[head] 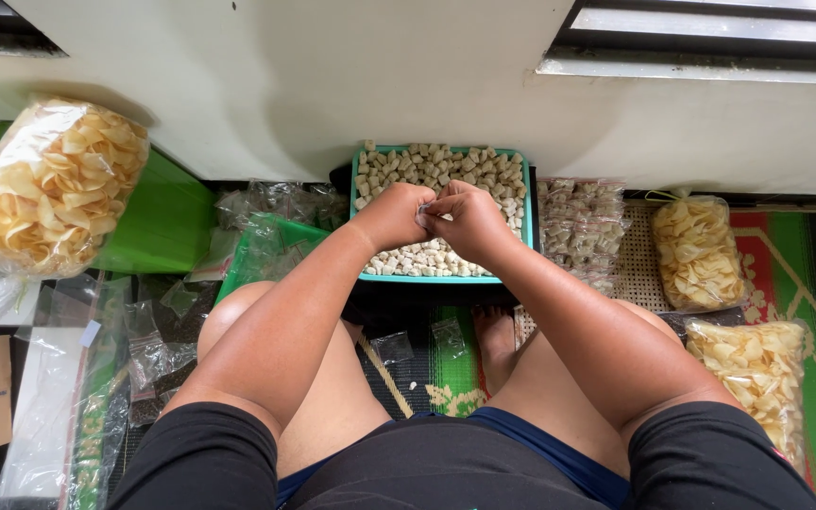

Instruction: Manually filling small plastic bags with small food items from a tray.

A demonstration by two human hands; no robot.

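Teal tray (530, 210) of pale snack pieces (432, 168) lying on floor, left hand (392, 215) and right hand (470, 221) meeting above it, grips pinching together on small clear bag (422, 216), chip bags (49, 186) flanking.

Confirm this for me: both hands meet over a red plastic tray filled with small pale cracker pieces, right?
Not quite. The rectangular plastic tray is teal, not red, as the head view shows. The left hand and right hand do meet above its small pale cracker pieces.

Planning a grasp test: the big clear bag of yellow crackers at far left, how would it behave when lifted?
The big bag of crackers probably feels light for its bulk: puffy chips, lots of air. Its thin clear film looks floppy and likely slippery. The contents seem fragile, so squeezing may crush them.
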